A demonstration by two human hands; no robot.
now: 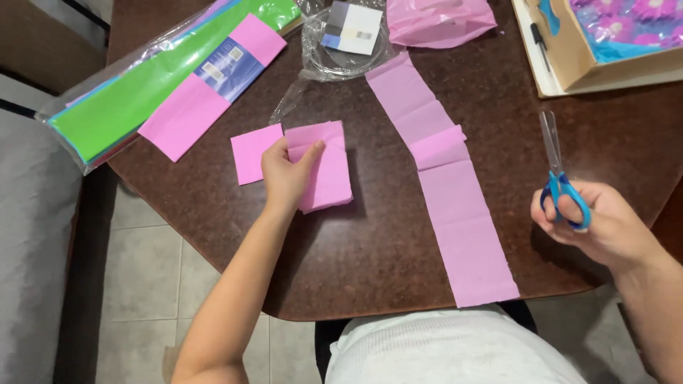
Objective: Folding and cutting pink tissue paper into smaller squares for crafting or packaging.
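My left hand (286,173) rests flat on a stack of pink tissue paper squares (327,167) on the dark brown table (384,249), thumb over its top edge. A single pink square (250,153) lies just left of the stack, partly under my hand. My right hand (594,224) holds blue-handled scissors (558,167) with fingers through the loops, blades closed and pointing away from me. Between my hands, a long pink tissue strip (455,206) runs from the far middle of the table to its near edge.
A clear pack of green and pink tissue sheets (149,85) lies at the far left, overhanging the table edge. A crumpled clear wrapper with a card (348,32), a pink bag (437,21) and an open cardboard box (605,43) sit along the far side. Tiled floor lies below left.
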